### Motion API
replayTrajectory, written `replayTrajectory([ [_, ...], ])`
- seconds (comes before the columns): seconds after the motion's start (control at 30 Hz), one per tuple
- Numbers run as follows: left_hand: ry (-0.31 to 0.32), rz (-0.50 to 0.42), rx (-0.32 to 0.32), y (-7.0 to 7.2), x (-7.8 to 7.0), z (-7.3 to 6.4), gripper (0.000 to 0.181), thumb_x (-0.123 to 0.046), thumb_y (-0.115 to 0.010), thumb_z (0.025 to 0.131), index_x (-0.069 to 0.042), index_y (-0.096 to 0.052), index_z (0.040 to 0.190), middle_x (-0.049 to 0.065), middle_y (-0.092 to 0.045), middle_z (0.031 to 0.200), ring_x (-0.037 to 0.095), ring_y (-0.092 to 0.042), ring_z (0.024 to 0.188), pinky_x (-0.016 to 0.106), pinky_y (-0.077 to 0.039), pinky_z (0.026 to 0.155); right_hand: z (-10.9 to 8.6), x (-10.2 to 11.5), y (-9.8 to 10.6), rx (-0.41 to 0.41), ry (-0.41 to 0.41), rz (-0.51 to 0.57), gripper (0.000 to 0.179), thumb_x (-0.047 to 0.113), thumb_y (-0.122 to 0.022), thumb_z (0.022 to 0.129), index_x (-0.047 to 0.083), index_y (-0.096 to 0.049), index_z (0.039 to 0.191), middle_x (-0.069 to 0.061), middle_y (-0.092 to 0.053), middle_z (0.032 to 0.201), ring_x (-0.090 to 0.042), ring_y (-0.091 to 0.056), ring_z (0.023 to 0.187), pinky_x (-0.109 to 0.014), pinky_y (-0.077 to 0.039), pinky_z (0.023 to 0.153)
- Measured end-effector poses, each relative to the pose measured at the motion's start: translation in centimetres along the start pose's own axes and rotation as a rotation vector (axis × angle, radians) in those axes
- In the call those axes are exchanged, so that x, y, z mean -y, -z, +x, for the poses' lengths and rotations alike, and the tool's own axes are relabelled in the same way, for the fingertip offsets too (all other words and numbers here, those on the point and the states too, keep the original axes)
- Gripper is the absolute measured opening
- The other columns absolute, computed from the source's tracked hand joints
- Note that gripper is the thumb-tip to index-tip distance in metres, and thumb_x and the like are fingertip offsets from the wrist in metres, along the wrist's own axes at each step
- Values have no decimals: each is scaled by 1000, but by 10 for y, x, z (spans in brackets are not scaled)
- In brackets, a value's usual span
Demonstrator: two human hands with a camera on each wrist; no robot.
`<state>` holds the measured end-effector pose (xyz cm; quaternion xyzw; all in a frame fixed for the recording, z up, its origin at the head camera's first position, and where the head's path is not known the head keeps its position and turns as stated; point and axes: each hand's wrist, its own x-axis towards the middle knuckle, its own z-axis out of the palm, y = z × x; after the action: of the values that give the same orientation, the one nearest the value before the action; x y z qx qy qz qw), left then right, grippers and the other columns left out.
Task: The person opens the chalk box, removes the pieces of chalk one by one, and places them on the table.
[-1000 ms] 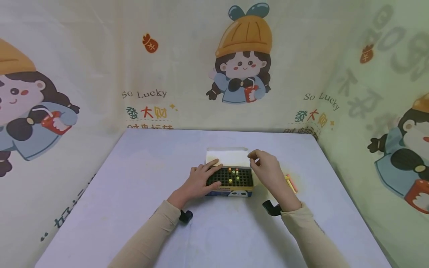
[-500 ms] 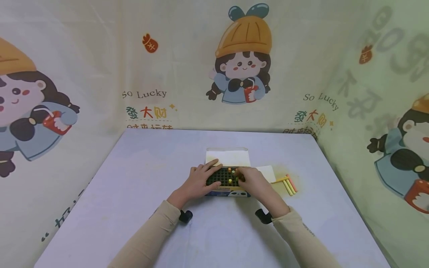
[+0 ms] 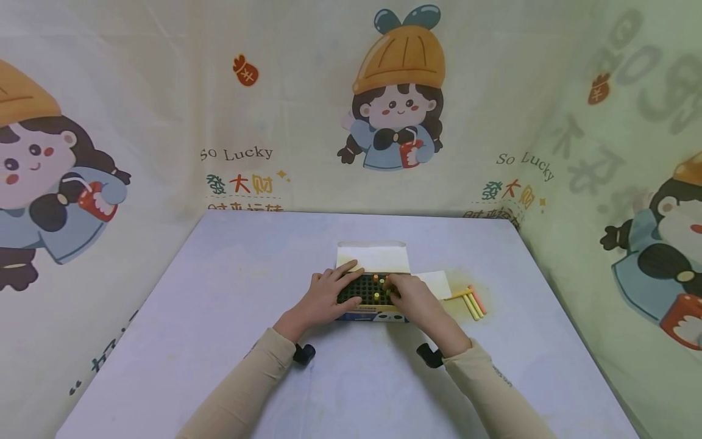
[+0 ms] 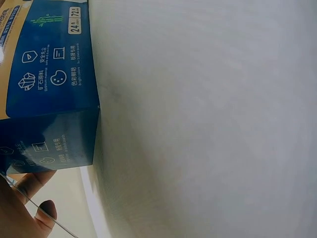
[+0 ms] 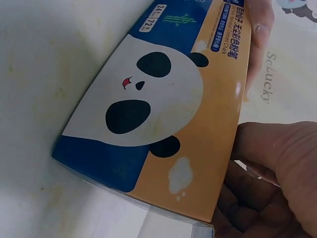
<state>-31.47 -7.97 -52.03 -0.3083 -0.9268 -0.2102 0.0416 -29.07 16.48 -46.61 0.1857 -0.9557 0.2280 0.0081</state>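
An open chalk box (image 3: 364, 314), with a black holed insert (image 3: 353, 291) holding several coloured chalk sticks, sits in the middle of the table. My left hand (image 3: 327, 294) grips its left side, thumb along the front edge and fingers toward the back. Over the insert's right part, my right hand (image 3: 414, 299) pinches a chalk stick with curled fingers; the fingertips are largely hidden. A yellow-green bit shows by them. In the right wrist view, the panda-printed front (image 5: 163, 99) stands beside my right thumb (image 5: 267, 144). The left wrist view shows the blue side (image 4: 54, 64) of the box.
Several yellow and pink chalk sticks (image 3: 474, 305) lie right of the box, beside a white side flap (image 3: 437, 283). The lid (image 3: 373, 257) is folded back behind it. Yellow dust marks the white tabletop (image 3: 493, 274). Cartoon-printed cloth (image 3: 307, 122) surrounds the table.
My right hand has come from above the box's back right corner down and left onto the insert, and barely moved in the last half second. My left hand stays put.
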Motion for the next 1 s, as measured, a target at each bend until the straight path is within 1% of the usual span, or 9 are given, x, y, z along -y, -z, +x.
replayTrajectory([
  [0.17, -6, 0, -8, -1, 1, 0, 67, -57, -51, 105, -33, -31, 164, -6, -21, 173, 34, -49, 133, 55, -33, 99, -1, 2, 2, 10, 1, -4, 12, 1, -66, 100, 7, -70, 110, -7, -74, 101, -11, -58, 72, -32, -51, 67],
  [0.27, -6, 1, -6, -1, 2, 0, 67, -58, -51, 105, -34, -31, 164, -6, -21, 173, 34, -49, 133, 55, -33, 99, -2, 2, 2, 13, 15, -11, 14, 1, -64, 101, 6, -67, 114, -8, -74, 101, -10, -57, 68, -30, -49, 63],
  [0.33, -5, 1, -3, -1, 2, 0, 67, -58, -50, 105, -34, -30, 164, -7, -21, 173, 33, -49, 133, 54, -33, 98, -3, 2, 2, 11, 37, -15, 14, 3, -61, 103, 5, -64, 117, -7, -72, 92, -10, -53, 63, -28, -46, 59],
  [0.43, -1, 1, -1, -1, 2, 0, 67, -58, -50, 105, -35, -30, 164, -7, -20, 173, 33, -49, 133, 54, -33, 99, -5, 1, 3, -5, 71, -20, 14, 5, -57, 106, 3, -59, 120, -4, -63, 74, -11, -47, 54, -26, -40, 52],
  [0.47, 0, 1, -1, -1, 1, 0, 67, -58, -50, 105, -35, -30, 164, -7, -20, 173, 33, -49, 133, 54, -33, 99, -5, 1, 3, -11, 76, -20, 14, 6, -56, 106, 3, -58, 120, -2, -60, 71, -10, -45, 52, -25, -39, 51],
  [0.57, -1, 0, -5, -1, 1, 0, 67, -58, -50, 105, -34, -30, 164, -7, -21, 173, 33, -49, 133, 55, -33, 99, -5, 1, 3, -15, 64, -5, 15, 7, -55, 107, 3, -55, 122, -2, -54, 66, -11, -43, 49, -25, -36, 47],
  [0.73, 0, 3, -6, -2, 1, 0, 67, -59, -49, 105, -34, -31, 164, -8, -21, 173, 34, -48, 134, 55, -33, 100, -5, 1, 4, 5, 27, 43, 19, 6, -58, 106, 4, -55, 125, -1, -53, 65, -11, -43, 49, -25, -37, 49],
  [0.9, -3, -2, -12, -1, 1, 0, 67, -59, -49, 105, -34, -31, 164, -6, -22, 173, 33, -48, 133, 56, -33, 100, -7, 3, 6, 10, -20, 100, 17, 6, -61, 104, 4, -61, 121, -1, -58, 68, -11, -47, 51, -26, -40, 51],
  [1.0, -3, -4, -12, -1, 1, 0, 67, -59, -49, 105, -34, -31, 164, -6, -22, 173, 33, -48, 134, 56, -33, 100, -7, 3, 7, 4, -26, 119, 16, 8, -62, 104, 4, -63, 120, -3, -61, 71, -12, -48, 52, -27, -41, 51],
])
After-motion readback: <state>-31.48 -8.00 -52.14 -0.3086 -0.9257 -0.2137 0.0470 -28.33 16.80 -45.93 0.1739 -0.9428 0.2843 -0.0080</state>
